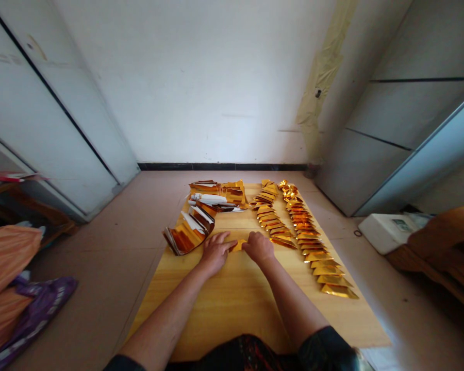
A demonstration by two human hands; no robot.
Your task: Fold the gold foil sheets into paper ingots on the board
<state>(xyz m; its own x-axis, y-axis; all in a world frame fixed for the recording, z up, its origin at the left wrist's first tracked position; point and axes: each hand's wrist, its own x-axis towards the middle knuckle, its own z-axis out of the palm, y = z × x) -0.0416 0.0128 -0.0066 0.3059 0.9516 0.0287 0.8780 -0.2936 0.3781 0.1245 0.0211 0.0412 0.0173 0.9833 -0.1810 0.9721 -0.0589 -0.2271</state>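
Note:
A small piece of gold foil paper (238,246) lies low over the wooden table between my two hands. At its left end is my left hand (215,253), its thumb and fingers closed on the edge. My right hand (260,248) pinches the right end with its fingers curled in. Beyond my left hand lie loose stacks of gold foil sheets (189,231) with white backs. Folded gold foil pieces (270,219) overlap in a row just past my right hand. A longer row of folded foil pieces (307,237) runs down the table's right side.
The wooden table (224,304) stands on a tiled floor before a white wall (201,93). Orange and purple bags (31,304) are at the left. A white box (386,232) and wooden furniture (436,242) stand at the right.

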